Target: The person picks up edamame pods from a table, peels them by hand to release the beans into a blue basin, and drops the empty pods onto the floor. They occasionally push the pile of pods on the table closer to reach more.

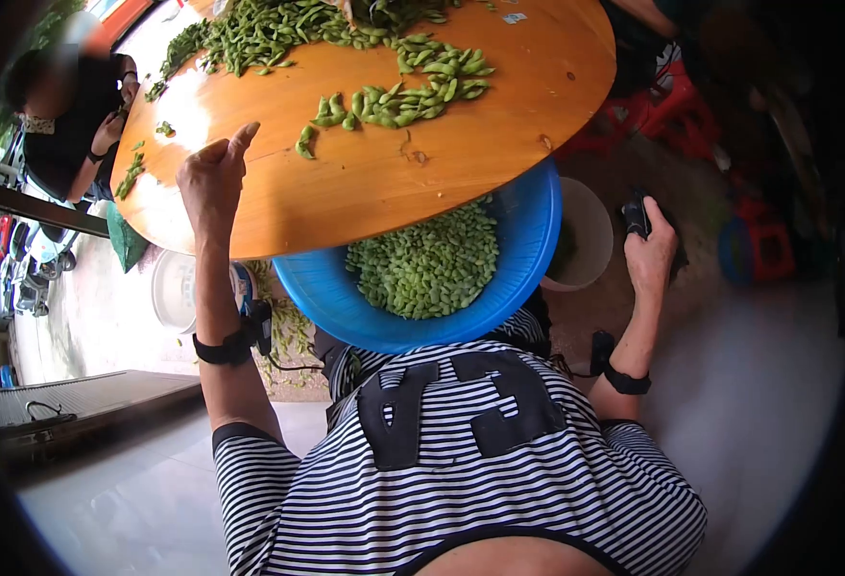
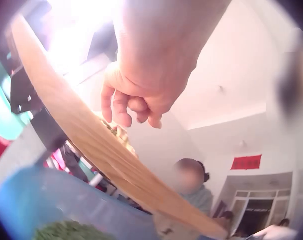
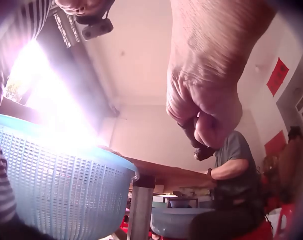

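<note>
My left hand [image 1: 213, 182] is held over the near left part of the round wooden table [image 1: 346, 192], its thumb out and its fingers loosely bent. In the left wrist view nothing shows between those fingers [image 2: 122, 112]. My right hand [image 1: 651, 250], out to the right beside the table, grips a small black device [image 1: 637, 217]; the palm hides part of it. Green soybean pods [image 1: 394, 104] lie in a loose strip on the table, with a larger pile [image 1: 269, 34] behind. Shelled green beans [image 1: 427, 264] fill the bottom of a blue plastic basket [image 1: 298, 302] at my lap, partly under the table edge.
White buckets stand either side of the basket, one on the left [image 1: 175, 293] and one on the right [image 1: 591, 230]. Another person [image 1: 67, 144] sits at the table's left. Red stools [image 1: 682, 110] are at the right. Pods [image 1: 293, 336] litter the floor.
</note>
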Available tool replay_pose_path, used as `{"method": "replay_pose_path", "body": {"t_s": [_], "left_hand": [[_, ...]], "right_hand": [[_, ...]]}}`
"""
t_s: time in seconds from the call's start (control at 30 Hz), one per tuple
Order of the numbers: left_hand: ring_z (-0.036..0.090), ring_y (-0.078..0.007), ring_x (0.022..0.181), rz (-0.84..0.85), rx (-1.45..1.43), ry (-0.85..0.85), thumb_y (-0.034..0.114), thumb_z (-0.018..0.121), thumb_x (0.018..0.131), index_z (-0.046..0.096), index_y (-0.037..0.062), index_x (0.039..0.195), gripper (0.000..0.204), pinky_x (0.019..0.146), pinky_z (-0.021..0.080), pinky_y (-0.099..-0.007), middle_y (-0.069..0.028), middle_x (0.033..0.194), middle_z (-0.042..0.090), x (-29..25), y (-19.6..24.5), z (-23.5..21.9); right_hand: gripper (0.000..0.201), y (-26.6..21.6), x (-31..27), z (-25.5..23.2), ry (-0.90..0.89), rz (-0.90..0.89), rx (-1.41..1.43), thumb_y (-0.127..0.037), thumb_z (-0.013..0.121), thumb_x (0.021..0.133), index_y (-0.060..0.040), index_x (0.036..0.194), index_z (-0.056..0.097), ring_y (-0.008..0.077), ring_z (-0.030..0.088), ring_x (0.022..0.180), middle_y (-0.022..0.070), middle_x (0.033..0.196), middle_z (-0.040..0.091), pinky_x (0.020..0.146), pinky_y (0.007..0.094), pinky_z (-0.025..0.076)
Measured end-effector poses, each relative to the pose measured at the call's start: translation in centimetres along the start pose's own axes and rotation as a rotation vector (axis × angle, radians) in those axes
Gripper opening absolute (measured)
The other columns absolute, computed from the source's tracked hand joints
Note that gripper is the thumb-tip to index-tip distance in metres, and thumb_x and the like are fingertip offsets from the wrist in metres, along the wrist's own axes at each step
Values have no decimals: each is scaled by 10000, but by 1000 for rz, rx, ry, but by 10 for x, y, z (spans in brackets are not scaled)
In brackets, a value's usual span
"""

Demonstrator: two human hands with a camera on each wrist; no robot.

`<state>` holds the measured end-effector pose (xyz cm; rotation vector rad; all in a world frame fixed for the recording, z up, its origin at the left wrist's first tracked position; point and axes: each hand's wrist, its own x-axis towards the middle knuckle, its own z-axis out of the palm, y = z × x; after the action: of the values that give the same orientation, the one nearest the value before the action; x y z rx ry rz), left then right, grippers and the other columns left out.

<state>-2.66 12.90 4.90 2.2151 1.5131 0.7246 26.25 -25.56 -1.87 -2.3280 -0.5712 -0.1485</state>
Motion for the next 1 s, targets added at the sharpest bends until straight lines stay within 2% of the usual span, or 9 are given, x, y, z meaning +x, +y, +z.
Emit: {"method": "replay_pose_path", "body": {"t_s": [0.07, 0.13, 0.2, 0.27, 0.4, 0.63, 0.83, 0.93, 1.0], "left_hand": [[479, -121, 460, 155, 48, 87, 326, 653, 890, 631, 3, 680, 386, 490, 406, -299, -76, 509, 541, 3, -11, -2], [600, -213, 672, 526, -175, 154, 74, 614, 851, 657, 28, 868, 65, 655, 482, -321, -117, 750, 621, 6, -23, 15], [611, -246, 757, 538, -280, 68, 6, 600, 812, 671, 67, 907, 133, 712, 488, -337, -107, 790, 609, -5, -6, 24], [582, -167, 667, 589, -114, 93, 23, 638, 806, 690, 89, 915, 138, 635, 483, -299, -58, 732, 601, -2, -10, 44], [630, -255, 721, 403, 140, 13, 224, 702, 780, 683, 26, 840, 208, 679, 485, -369, -108, 746, 649, -4, 2, 57], [624, -321, 784, 416, 139, -37, 190, 663, 789, 680, 29, 841, 170, 729, 480, -406, -147, 822, 652, 3, -19, 56], [595, -310, 902, 417, 285, 129, 114, 572, 810, 655, 34, 832, 118, 767, 476, -419, -148, 836, 615, 2, -7, 44], [616, -268, 766, 424, 182, 242, 108, 579, 834, 651, 26, 892, 124, 694, 487, -385, -135, 793, 621, 1, 0, 32], [589, -136, 632, 150, -496, -154, 125, 604, 890, 642, 28, 991, 146, 550, 450, -274, -76, 767, 630, -5, 5, 27]], "right_hand": [[469, 2, 1, 1, -29, 1, 29, 67, 500, 718, 78, 1182, 559, 306, 637, 1003, 259, 1083, 634, 877, 313, 461], [470, -3, -1, 2, -56, -5, 51, 73, 496, 718, 81, 1184, 557, 305, 639, 979, 253, 1069, 640, 868, 305, 460], [470, -14, -3, 1, -61, -9, 23, 84, 489, 716, 81, 1180, 558, 295, 638, 935, 243, 1034, 646, 850, 296, 458], [468, -15, -2, 4, -63, -14, 43, 87, 485, 716, 74, 1178, 562, 289, 638, 925, 239, 1019, 646, 846, 295, 458], [460, -12, -1, 6, -64, 8, 105, 92, 479, 719, 60, 1168, 573, 272, 638, 904, 230, 991, 648, 836, 293, 457], [442, -14, -4, 11, -93, -51, 116, 97, 492, 728, 65, 1161, 570, 266, 641, 888, 225, 984, 649, 823, 298, 470], [393, -40, -8, 15, -128, -90, 85, 100, 496, 739, 67, 1122, 579, 250, 643, 878, 213, 950, 645, 804, 294, 474], [380, -57, -10, 19, -188, -97, 119, 105, 498, 742, 62, 1110, 585, 223, 630, 838, 193, 889, 634, 773, 275, 468], [350, -69, -14, 26, -293, -300, 309, 104, 506, 751, 56, 1087, 596, 175, 597, 761, 140, 840, 634, 726, 263, 460]]}}
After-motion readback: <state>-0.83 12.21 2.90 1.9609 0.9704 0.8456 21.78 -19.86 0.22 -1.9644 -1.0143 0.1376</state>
